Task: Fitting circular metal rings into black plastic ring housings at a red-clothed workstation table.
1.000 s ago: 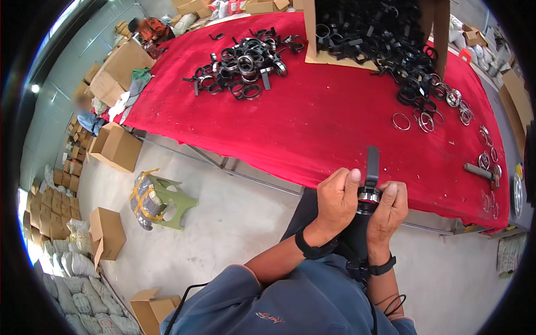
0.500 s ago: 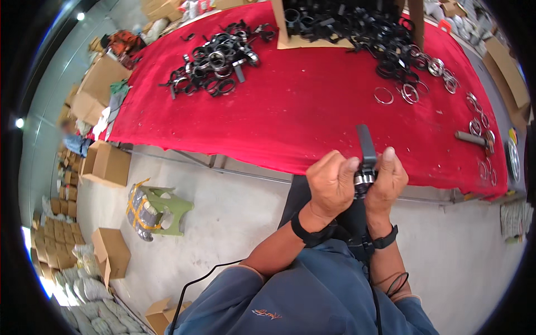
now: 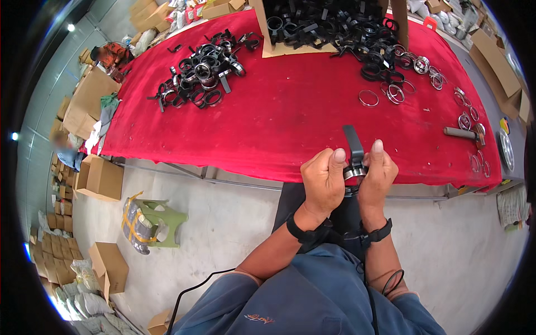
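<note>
- My left hand (image 3: 325, 181) and right hand (image 3: 377, 177): both curled closed, gripping one ring (image 3: 354, 172) between them.
- Its black handle (image 3: 353, 142) points to 12 o'clock.
- Ring pile (image 3: 204, 71): 10 o'clock, on red cloth (image 3: 268, 123).

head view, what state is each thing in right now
left hand, closed on black-handled ring
right hand, closed on black-handled ring
table box, open, black parts spilling out
left pile, loosely heaped
silver rings, scattered
hammer, lying down
red cloth, spread out
</note>
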`<state>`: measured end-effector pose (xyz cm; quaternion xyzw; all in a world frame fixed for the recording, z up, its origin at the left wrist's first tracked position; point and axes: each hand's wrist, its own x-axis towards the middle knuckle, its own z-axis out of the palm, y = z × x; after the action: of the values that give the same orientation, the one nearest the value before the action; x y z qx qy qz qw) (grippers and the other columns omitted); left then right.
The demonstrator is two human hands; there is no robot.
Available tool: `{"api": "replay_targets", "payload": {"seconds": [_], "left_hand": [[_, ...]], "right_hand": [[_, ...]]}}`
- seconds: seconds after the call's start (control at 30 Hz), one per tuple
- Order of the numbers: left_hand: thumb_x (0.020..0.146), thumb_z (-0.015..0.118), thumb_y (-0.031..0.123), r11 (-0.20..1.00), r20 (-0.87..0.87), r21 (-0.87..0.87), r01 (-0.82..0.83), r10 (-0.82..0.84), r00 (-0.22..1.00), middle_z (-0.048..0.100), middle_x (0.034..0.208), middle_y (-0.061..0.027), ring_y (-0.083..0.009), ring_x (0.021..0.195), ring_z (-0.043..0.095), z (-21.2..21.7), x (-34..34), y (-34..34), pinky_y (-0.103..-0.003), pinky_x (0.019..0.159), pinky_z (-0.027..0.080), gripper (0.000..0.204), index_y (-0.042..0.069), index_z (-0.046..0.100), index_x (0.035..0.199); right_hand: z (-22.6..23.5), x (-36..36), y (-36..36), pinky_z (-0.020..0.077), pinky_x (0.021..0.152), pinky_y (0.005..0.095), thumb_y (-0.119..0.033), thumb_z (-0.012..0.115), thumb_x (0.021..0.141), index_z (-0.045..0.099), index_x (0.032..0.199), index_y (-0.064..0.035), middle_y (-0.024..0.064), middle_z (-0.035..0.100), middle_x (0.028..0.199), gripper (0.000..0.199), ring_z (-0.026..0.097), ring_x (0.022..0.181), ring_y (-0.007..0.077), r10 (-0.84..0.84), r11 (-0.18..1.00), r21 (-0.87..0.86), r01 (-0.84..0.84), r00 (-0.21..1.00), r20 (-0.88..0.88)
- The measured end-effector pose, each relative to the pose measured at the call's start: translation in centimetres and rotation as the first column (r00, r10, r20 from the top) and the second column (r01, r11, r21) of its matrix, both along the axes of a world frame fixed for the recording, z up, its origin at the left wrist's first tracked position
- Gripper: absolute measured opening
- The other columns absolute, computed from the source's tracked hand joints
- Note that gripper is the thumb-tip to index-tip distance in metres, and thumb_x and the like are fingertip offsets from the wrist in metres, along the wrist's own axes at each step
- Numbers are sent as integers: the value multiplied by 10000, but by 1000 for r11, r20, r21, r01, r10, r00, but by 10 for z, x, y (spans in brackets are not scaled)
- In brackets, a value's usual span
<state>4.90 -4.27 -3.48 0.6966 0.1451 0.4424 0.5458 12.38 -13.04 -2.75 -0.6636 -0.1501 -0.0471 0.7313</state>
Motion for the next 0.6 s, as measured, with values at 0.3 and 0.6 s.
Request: {"api": "replay_targets", "payload": {"seconds": [0.3,0.6], "left_hand": [[974,813,184,904,-257,-151,401,-428,867,727,962,-114,-184,840,733,-13,-23,-2,-322,766,600,298,-18,737,1180],[979,784,131,970,-312,35,240,-218,925,742,940,-171,-209,840,758,-27,-14,10,-335,735,593,236,-23,743,1153]], "right_hand": [[-25,31,-15,310,395,270,-522,576,1120,493,715,-108,-33,449,591,585,420,430,67,-13,995,90,52,921,-389],[-48,46,-1,400,432,281,-612,504,1119,521,754,-90,-12,470,624,638,472,471,101,99,991,123,-48,888,-450]]}}
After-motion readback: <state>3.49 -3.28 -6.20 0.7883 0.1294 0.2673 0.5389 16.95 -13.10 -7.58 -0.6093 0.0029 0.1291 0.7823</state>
